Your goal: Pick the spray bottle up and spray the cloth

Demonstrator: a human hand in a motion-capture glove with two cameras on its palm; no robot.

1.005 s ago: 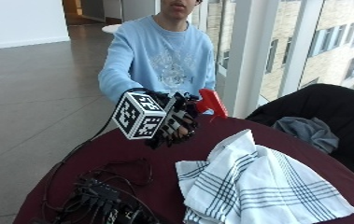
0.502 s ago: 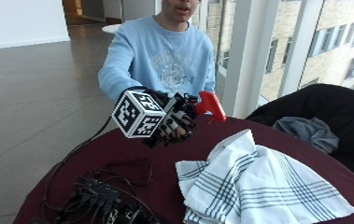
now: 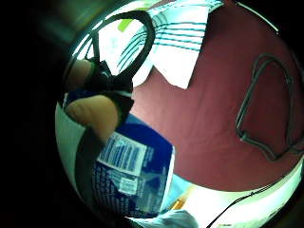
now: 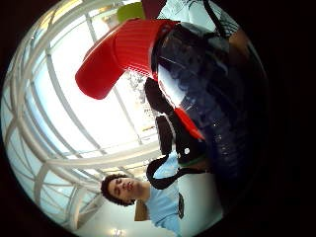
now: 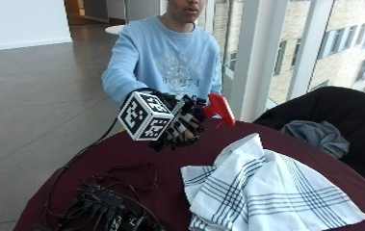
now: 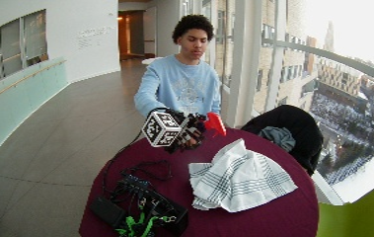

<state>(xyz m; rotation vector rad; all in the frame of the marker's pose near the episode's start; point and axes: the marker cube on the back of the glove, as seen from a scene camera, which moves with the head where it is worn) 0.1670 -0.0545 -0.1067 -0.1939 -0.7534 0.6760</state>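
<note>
In the outside view, the gloved right hand (image 5: 181, 122) sits a little left of the frame's centre, raised above the dark red round table (image 5: 137, 154), with its fingers curled round the spray bottle (image 5: 219, 109). Only the bottle's red spray head shows here, poking out to the right of the hand. The white cloth (image 5: 265, 192) with dark stripes lies crumpled on the table in the lower right of the frame, apart from the hand. A tangle of black cables (image 5: 102, 204) lies at the lower left.

In the wide outside view, the hand (image 6: 188, 131) and the red spray head (image 6: 215, 123) sit at mid-frame above the table's far edge (image 6: 173, 158); the cloth (image 6: 239, 180) lies below and to the right of them on the tabletop.

The little finger side palm view shows the bottle's blue labelled body (image 3: 130, 173) close against the palm, the red tabletop (image 3: 213, 123) beyond it, and the striped cloth (image 3: 175, 42) on that table.

The thumb side palm view is filled by the bottle: the red spray head (image 4: 118, 57) and the dark blue body (image 4: 207, 98), with bright windows behind.
</note>
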